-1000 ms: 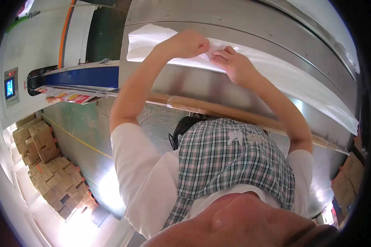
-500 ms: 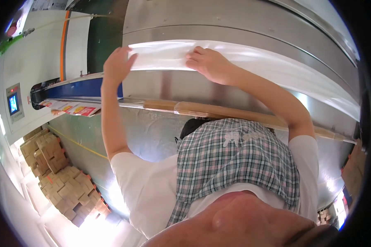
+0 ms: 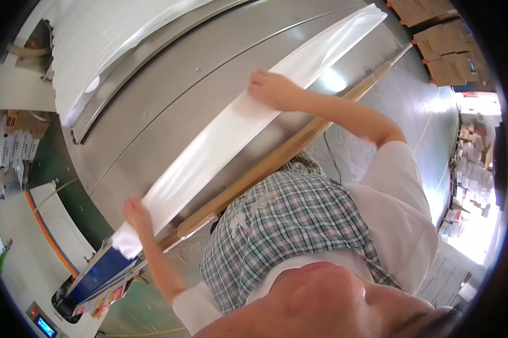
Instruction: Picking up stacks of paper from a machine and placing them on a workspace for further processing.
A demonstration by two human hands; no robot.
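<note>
A long, narrow strip of glossy white plastic film (image 3: 209, 163), seemingly folded lengthwise, runs slantwise over the metal table (image 3: 169, 107) from lower left to upper right. My left hand (image 3: 138, 217) is at its lower left end, fingers closed at the film's edge and slightly smeared. Past that hand, a crumpled tail of film hangs over the blue conveyor side. Farther up the strip, my right hand (image 3: 274, 90) lies across it with curled fingers on the far edge. The fingertips of both hands are partly hidden.
A brown tube-like bar (image 3: 265, 163) lines the table's near edge, close to my apron. Stacked white sheets (image 3: 113, 39) lie at the far left. A machine with a small lit screen (image 3: 44, 325) stands lower left, beside printed bags (image 3: 104, 299). Cartons (image 3: 448, 53) are stacked upper right.
The view has turned, so the strip now slants and more of the table's right end shows. My hands are farther apart, the left one now at the strip's lower left end.
</note>
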